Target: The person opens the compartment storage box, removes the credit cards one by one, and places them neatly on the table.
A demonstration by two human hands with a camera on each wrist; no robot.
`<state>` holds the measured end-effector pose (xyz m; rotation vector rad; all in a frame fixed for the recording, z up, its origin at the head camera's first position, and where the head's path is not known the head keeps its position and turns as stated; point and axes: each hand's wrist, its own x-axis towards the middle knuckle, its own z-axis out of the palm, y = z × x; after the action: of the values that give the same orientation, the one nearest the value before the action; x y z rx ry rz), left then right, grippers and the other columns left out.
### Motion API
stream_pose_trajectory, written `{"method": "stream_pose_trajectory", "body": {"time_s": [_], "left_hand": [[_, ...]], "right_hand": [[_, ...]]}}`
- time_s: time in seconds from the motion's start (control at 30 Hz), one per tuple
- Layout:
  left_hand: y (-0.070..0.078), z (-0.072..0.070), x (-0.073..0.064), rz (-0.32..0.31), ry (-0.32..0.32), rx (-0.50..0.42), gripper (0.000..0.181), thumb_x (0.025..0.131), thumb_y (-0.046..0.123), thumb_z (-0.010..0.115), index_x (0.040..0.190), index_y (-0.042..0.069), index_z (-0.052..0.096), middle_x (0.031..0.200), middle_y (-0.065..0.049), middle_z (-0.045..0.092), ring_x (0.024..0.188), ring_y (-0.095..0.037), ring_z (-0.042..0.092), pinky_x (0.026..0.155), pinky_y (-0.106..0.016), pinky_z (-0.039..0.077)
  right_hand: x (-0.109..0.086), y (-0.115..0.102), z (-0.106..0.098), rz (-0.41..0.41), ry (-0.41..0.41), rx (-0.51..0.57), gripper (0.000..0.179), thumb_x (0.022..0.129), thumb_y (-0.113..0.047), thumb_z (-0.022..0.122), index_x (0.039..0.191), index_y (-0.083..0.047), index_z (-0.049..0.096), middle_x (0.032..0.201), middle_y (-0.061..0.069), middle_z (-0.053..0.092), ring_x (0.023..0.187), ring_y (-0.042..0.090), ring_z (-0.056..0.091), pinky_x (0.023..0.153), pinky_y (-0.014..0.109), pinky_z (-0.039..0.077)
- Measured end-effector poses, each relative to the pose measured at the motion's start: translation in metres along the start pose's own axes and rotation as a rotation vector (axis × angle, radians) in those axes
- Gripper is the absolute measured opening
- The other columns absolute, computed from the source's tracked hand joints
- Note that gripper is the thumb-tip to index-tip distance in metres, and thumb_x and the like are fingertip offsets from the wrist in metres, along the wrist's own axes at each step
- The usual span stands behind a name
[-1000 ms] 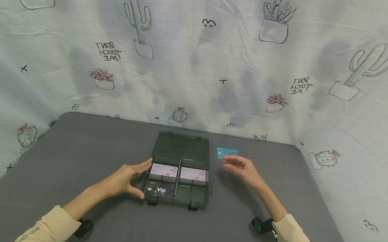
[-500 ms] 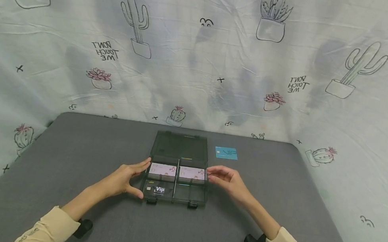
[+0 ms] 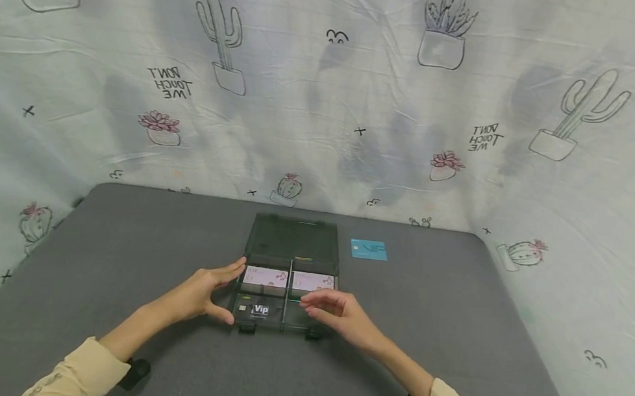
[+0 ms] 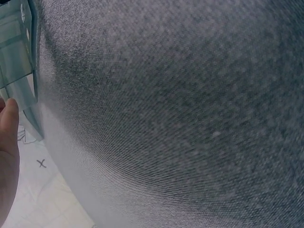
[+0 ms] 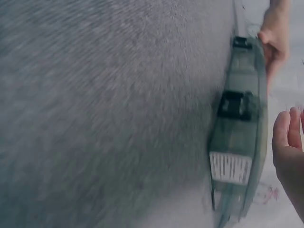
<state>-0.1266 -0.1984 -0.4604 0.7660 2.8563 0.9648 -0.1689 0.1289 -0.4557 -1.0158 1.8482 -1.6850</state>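
A dark see-through plastic card box (image 3: 292, 241) lies with its lid laid back on the grey table. Each of its two rear compartments bears a pink card (image 3: 265, 276), and a black Vip card (image 3: 259, 309) lies in the front left one. My left hand (image 3: 201, 292) rests against the box's left side, fingers and thumb spread apart. Over the front right compartment hovers my right hand (image 3: 342, 315), its fingers loosely bent with nothing seen between them; it partly covers that compartment. In the right wrist view, my right hand (image 5: 290, 152) is above the box (image 5: 235, 133).
A blue VIP card (image 3: 368, 249) lies flat on the table (image 3: 173, 227), right of the open lid. Two black latches (image 5: 236, 105) and a barcode label (image 5: 231, 167) show on the box's front wall. Behind the table hangs a white cloth (image 3: 279, 122) printed with cacti.
My right hand has moved from beside the blue card toward me and left, to above the front right compartment. The blue card stays on the table. My left hand keeps its place.
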Motion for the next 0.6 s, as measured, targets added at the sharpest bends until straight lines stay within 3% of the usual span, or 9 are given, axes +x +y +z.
{"method": "stream_pose_trajectory", "body": {"time_s": [0.17, 0.33, 0.5, 0.6], "left_hand": [[-0.001, 0.001, 0.0, 0.009, 0.0, 0.008, 0.102, 0.065, 0.037, 0.082, 0.141, -0.013, 0.035, 0.149, -0.027, 0.029, 0.118, -0.04, 0.052, 0.093, -0.048, 0.051], [0.0, 0.001, 0.002, -0.001, 0.001, 0.006, 0.103, 0.065, 0.038, 0.082, 0.141, -0.013, 0.035, 0.149, -0.026, 0.029, 0.119, -0.04, 0.052, 0.093, -0.047, 0.051], [0.002, 0.0, 0.001, -0.003, 0.0, -0.041, 0.101, 0.064, 0.03, 0.084, 0.14, -0.015, 0.034, 0.149, -0.028, 0.028, 0.117, -0.042, 0.053, 0.092, -0.045, 0.052], [0.003, 0.0, 0.0, -0.004, 0.001, -0.053, 0.101, 0.064, 0.029, 0.084, 0.14, -0.015, 0.034, 0.149, -0.028, 0.027, 0.118, -0.042, 0.052, 0.092, -0.044, 0.052]], "right_hand": [[0.011, 0.002, 0.013, 0.006, -0.037, -0.058, 0.027, 0.096, -0.004, 0.056, 0.12, 0.01, 0.058, 0.113, 0.03, 0.06, 0.104, 0.047, 0.057, 0.086, 0.031, 0.056], [0.02, 0.002, 0.02, 0.069, -0.032, -0.129, 0.029, 0.097, -0.008, 0.056, 0.122, 0.008, 0.059, 0.108, 0.024, 0.063, 0.095, 0.035, 0.063, 0.081, 0.034, 0.058], [0.029, 0.001, 0.025, 0.124, -0.045, -0.179, 0.03, 0.099, -0.009, 0.054, 0.125, 0.005, 0.059, 0.109, 0.022, 0.064, 0.092, 0.027, 0.066, 0.078, 0.026, 0.058], [0.033, 0.001, 0.029, 0.134, -0.034, -0.241, 0.029, 0.1, -0.01, 0.053, 0.125, 0.002, 0.06, 0.101, 0.017, 0.066, 0.083, 0.021, 0.067, 0.071, 0.021, 0.057]]}}
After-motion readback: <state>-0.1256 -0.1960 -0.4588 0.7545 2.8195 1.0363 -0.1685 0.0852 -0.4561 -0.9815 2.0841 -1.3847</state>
